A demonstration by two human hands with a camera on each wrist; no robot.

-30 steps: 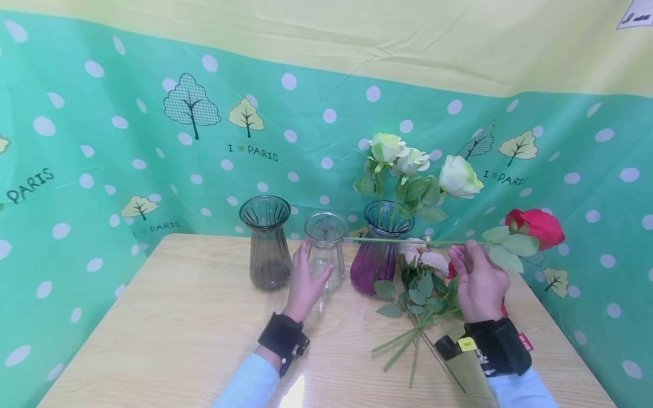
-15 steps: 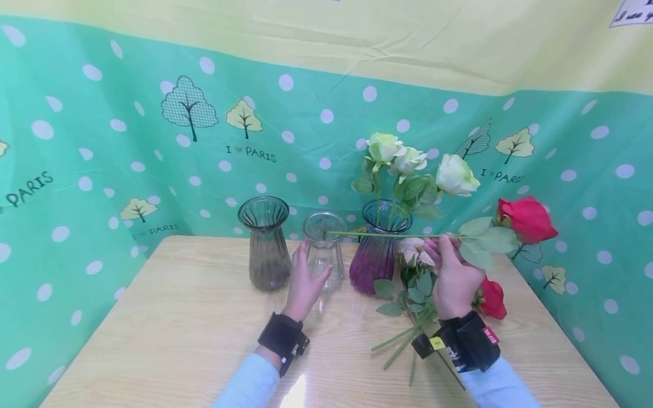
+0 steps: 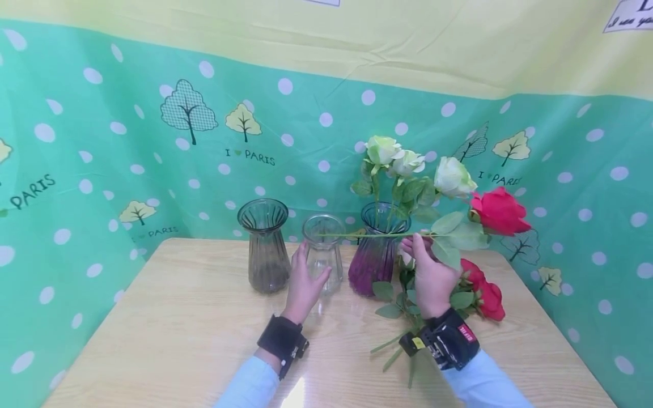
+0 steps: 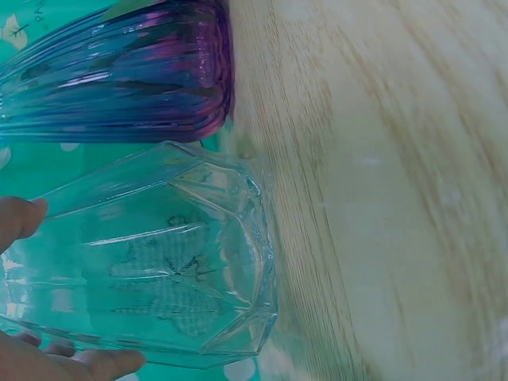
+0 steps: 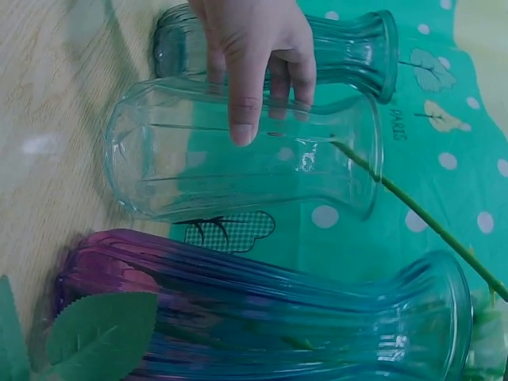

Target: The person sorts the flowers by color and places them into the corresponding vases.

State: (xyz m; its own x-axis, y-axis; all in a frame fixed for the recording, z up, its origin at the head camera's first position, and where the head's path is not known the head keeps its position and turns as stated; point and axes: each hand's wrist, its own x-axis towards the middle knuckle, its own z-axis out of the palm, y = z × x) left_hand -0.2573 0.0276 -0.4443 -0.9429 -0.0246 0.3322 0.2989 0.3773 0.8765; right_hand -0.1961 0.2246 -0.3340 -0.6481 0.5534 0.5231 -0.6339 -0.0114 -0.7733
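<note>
"pinching what, that right hand?"

"a full-petalled red rose by its green stem, its tip overlapping the clear, flared glass vase."

"and the left hand?"

"curled around that vase on the table, probably steadying it."

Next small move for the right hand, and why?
Probably tilt the red rose upright, so its long green stem can drop into the clear, flared glass vase. The right hand holds that stem nearly level, its tip overlapping the vase's mouth in the head view, while the left hand holds the vase.
</note>
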